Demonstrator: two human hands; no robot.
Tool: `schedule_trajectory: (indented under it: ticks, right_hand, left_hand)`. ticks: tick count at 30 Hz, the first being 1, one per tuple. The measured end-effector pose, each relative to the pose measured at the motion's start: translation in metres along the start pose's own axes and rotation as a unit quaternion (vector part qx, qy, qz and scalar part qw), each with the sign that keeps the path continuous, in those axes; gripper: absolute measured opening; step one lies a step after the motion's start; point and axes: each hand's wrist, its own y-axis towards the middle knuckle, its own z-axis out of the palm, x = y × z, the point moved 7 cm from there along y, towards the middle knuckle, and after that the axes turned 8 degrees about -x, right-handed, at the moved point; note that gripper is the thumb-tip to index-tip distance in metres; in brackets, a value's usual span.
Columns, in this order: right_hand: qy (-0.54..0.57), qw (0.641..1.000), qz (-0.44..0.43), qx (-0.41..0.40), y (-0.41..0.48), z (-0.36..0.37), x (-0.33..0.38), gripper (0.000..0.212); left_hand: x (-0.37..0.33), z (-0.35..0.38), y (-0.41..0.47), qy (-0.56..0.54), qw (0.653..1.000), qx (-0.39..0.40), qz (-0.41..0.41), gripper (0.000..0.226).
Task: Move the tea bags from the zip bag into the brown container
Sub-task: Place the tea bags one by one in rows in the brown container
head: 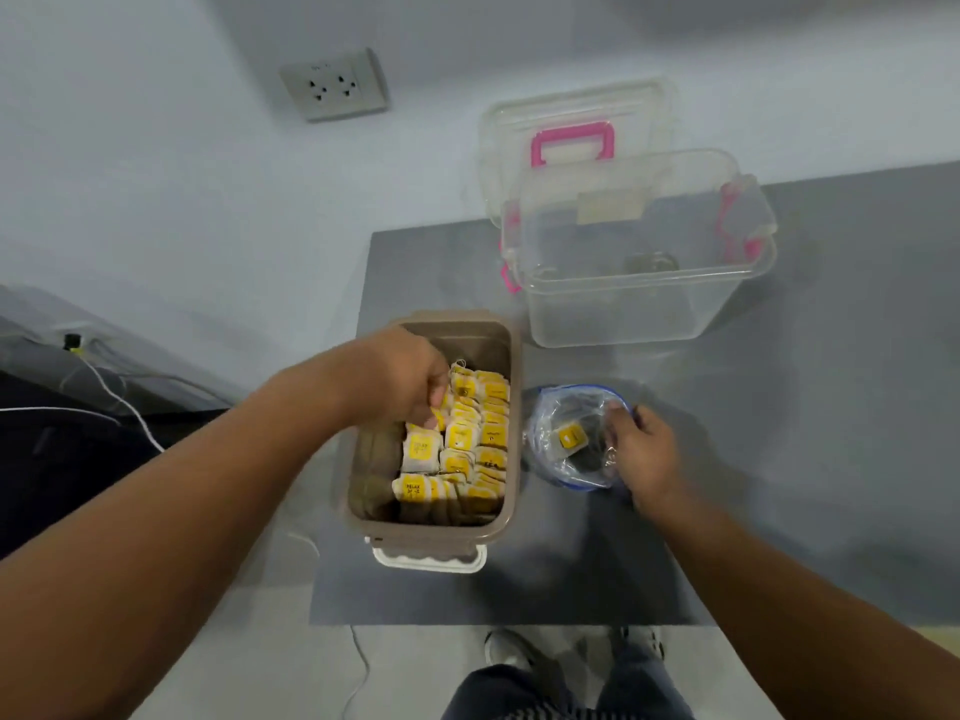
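— Where is the loose tea bag point(569, 440) lying?

— It is lying flat at the bottom of the zip bag point(545, 423), yellow label facing up and its long side slanting. The zip bag is sitting on the tabletop point(779, 433) just to the right of the brown container point(511, 511), with its mouth gaping upward.

— Which grip is sitting nearer to it?

— The right grip point(644, 449), clearly. It is pinching the zip bag's right-hand rim, so the loose tea bag is lying just to its left and a little lower, inside the plastic. The left grip point(400, 379) is working on the other side of the container wall.

— What is the left grip doing there?

— It is reaching down into the brown container with its fingers curled. It is looking as though it is pinching one of the packed tea bags point(467, 444) at the far left of the rows, though the hand is hiding the fingertips.

— So what is the coming move turning on?

— I am judging that the loose tea bag is needing to travel leftward over the container's right rim. The container's long side is running away from the person, the rows are standing on edge, and open room is showing at the far end.
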Motion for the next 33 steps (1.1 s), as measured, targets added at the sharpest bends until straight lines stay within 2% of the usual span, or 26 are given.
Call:
schedule_trajectory:
  ticks: [2,5,9,14,19,27,30,33]
  right_hand:
    - [0.011,1.000,0.016,0.014,0.001,-0.001,-0.005,0.030]
    - [0.047,0.998,0.042,0.030,0.003,-0.006,-0.008,0.029]
    - [0.010,0.997,0.034,0.068,0.005,-0.014,0.001,0.032]
    - [-0.075,0.990,-0.011,0.120,0.019,-0.026,0.015,0.030]
    - [-0.060,0.986,-0.014,0.152,0.024,-0.033,0.016,0.029]
    - [-0.063,0.980,0.005,0.189,0.031,-0.027,0.003,0.023]
    - [-0.070,0.979,0.010,0.193,0.033,-0.026,0.000,0.022]
    - [-0.064,0.978,0.004,0.196,0.034,-0.024,-0.001,0.021]
  left_hand:
    - [-0.011,-0.026,-0.009,-0.073,0.993,-0.091,-0.025,0.013]
    - [-0.043,-0.045,-0.019,-0.166,0.964,-0.205,-0.029,0.009]
    - [-0.104,-0.026,-0.007,-0.233,0.935,-0.265,-0.026,0.002]
    - [-0.143,0.048,0.043,-0.246,0.933,-0.245,-0.092,0.009]
    - [-0.144,0.105,0.070,-0.215,0.941,-0.201,-0.166,0.020]
    - [-0.135,0.138,0.074,-0.287,0.907,-0.193,-0.241,0.024]
    - [-0.139,0.137,0.077,-0.284,0.910,-0.170,-0.248,0.038]
    - [-0.145,0.135,0.078,-0.243,0.928,-0.150,-0.239,0.036]
